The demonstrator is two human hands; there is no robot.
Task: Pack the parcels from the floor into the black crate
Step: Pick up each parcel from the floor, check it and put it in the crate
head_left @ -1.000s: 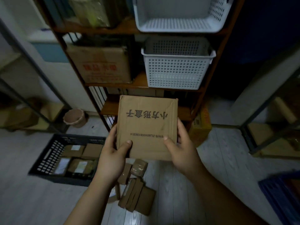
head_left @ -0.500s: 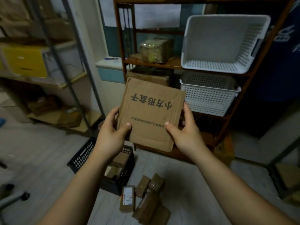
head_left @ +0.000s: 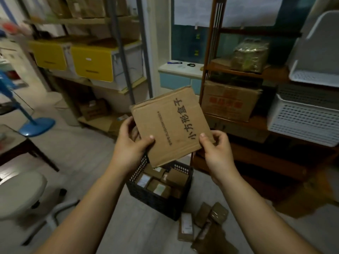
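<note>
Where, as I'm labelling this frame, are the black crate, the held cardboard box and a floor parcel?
black crate (head_left: pixel 153 200): head view, near mesh wall.
cardboard box (head_left: pixel 171 125): head view, middle of printed face.
floor parcel (head_left: pixel 186 226): head view, its labelled top.

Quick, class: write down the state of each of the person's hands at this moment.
Left hand: grips the flat brown cardboard box at its left edge.
Right hand: pinches the same box's right corner.

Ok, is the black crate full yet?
Not full. The black crate holds a layer of parcels, and its mesh walls rise above them. How deep they are stacked cannot be told.
</note>
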